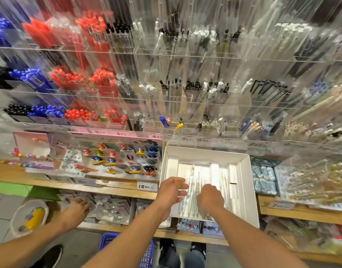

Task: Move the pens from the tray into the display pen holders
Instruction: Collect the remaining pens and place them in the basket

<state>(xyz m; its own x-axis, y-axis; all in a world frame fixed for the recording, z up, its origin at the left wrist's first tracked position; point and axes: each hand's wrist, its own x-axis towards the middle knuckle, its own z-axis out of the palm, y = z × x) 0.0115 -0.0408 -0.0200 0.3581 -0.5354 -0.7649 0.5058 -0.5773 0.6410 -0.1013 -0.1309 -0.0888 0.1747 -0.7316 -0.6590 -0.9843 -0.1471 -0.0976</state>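
Tray, one, white and box-like, resting on the wooden shelf below the display pen holders. Pens inside it, pale and clear, lying lengthwise in a loose bundle; too blurred to count. Two hands over the tray's near half. Left hand above the tray's left edge, fingers spread and lightly bent, gripping nothing that shows. Right hand just beside it, knuckles up, fingers curled down onto the pens; whether pinching any, impossible to tell. Pens directly beneath and between both hands, reaching on toward the tray's far wall. Holders rising in several clear acrylic tiers behind the tray, stocked with blue, red, black and clear pens; rows blurred, count uncertain. Third hand, another person's, reaching in from the left onto packets on the lower shelf. One price tag reading 12.90, just left of the left hand. One blue basket on the floor below.
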